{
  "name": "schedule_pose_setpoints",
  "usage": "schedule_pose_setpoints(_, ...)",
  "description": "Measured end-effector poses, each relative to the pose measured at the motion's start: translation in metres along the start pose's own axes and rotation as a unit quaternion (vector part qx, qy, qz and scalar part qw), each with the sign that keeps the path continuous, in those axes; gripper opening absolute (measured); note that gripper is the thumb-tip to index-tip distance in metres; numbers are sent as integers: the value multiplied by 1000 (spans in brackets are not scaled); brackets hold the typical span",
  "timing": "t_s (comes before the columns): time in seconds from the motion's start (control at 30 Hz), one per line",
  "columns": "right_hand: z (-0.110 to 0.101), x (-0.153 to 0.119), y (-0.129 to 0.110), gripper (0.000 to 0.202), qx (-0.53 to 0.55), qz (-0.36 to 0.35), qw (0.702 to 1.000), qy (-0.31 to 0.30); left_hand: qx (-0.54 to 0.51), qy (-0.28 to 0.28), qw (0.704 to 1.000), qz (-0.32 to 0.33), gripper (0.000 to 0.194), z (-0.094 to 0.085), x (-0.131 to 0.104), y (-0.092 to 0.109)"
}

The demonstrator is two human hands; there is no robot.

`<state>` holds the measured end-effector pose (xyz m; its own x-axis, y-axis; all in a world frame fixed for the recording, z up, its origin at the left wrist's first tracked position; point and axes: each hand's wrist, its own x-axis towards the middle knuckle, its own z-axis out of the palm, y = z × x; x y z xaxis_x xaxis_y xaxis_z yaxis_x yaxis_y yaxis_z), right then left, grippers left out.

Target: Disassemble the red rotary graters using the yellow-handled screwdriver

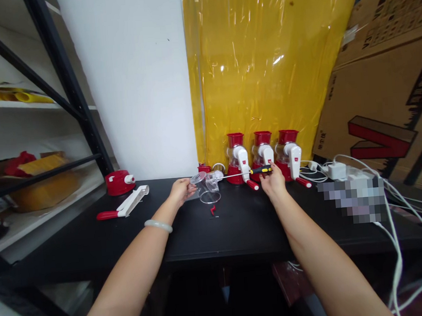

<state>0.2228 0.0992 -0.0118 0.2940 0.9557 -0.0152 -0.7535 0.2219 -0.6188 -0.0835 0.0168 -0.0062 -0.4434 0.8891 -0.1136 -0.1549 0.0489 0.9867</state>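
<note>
- Three red-and-white crank machines (267, 152) in a row, count them, upright along the back of the desk (234, 229)!
- One red base (118, 183) at the left, and just in front of it one loose white crank arm (131, 203) with a red grip.
- One clear plastic housing (204, 189), raised near the middle, in front of the machines' left end.
- One small red part (212, 210) lying on the desk below it; a tiny pale piece sits beside that, too small to name.
- Here's the left hand (181, 191), fingers closed on the housing's left side, pinching it.
- And the right hand (273, 180), wrapped on the black-and-yellow handle of one screwdriver (260, 170).
- The shaft runs level toward the housing; whether the tip touches, I can't quite make out through that glare.
</note>
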Motion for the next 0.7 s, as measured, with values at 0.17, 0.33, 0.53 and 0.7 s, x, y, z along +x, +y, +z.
schedule_pose_setpoints(0.17, -1, 1, -4, 13, 31, 48, 998, -38, 8, 4, 1000, 5, 21, 0, 0, 0)
schedule_pose_setpoints(0.33, 6, -2, -2, 19, 56, 18, 998, -6, 9, 5, 1000, 6, 20, 1, -1, 0)
schedule_pose_setpoints(0.53, 8, -3, 4, 15, 59, -44, 997, 9, 10, 5, 1000, 4, 20, 0, -1, 0)
schedule_pose_setpoints(0.7, 5, -2, 2, 15, 76, -44, 996, -10, 9, 5, 1000, 4, 19, 1, -1, 1)
